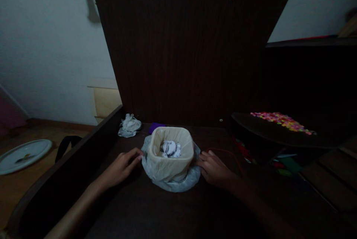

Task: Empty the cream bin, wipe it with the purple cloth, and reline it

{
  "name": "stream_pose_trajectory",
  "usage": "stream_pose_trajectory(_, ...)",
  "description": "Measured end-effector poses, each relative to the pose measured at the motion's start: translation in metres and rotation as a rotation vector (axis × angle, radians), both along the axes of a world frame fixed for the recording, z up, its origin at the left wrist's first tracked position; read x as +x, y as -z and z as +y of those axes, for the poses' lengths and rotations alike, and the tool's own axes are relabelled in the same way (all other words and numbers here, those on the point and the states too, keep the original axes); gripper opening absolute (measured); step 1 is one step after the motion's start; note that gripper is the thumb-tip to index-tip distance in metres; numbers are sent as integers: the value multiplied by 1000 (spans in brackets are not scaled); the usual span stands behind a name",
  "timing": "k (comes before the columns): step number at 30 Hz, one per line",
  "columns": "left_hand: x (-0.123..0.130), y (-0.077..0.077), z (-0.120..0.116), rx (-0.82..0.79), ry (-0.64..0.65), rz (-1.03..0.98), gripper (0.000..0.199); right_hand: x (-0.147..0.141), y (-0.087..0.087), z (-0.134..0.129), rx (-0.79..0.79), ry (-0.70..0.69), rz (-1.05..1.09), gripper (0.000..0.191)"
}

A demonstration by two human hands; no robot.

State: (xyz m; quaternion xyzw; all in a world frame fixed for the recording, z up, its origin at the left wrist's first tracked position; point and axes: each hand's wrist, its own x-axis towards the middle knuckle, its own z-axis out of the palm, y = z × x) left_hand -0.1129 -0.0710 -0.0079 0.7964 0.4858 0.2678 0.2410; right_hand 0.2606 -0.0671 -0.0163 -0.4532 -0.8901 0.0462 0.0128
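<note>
A small square bin (150,144) stands upright on the dark wooden surface in front of me. A thin whitish plastic bag (174,185) lines it and hangs down around its outside. Crumpled white paper (170,147) with dark marks lies inside the bin. On the bin's left side my left hand (126,162) pinches the loose edge of the bag between thumb and fingers. My right hand (212,166) is closed on the bag's edge at the right side, its fingertips partly hidden.
A crumpled plastic bag (129,125) lies in the back left corner, near a purple item (156,126). A dark panel (189,53) rises behind the bin. Small colourful pieces (281,120) cover part of a shelf (259,127) at right. A white lid-like object (36,147) is on the floor, left.
</note>
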Motion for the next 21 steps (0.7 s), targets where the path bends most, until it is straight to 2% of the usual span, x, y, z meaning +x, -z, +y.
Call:
stream_pose_trajectory(5, -2, -9, -5, 88, -62, -87, 29, -1, 1, 1, -21, 19, 31, 22)
stream_pose_trajectory(11, -11, -5, -5, 166, -68, -85, 30, 8, 0, 1, 19, 69, 102, 30)
stream_pose_trajectory(17, -19, -3, -8, 249, -185, -151, 41, 24, -12, -3, 33, 85, 427, 28)
stream_pose_trajectory(21, -17, -7, -12, 250, -240, -264, 42, 31, -18, -4, 157, 65, 577, 21)
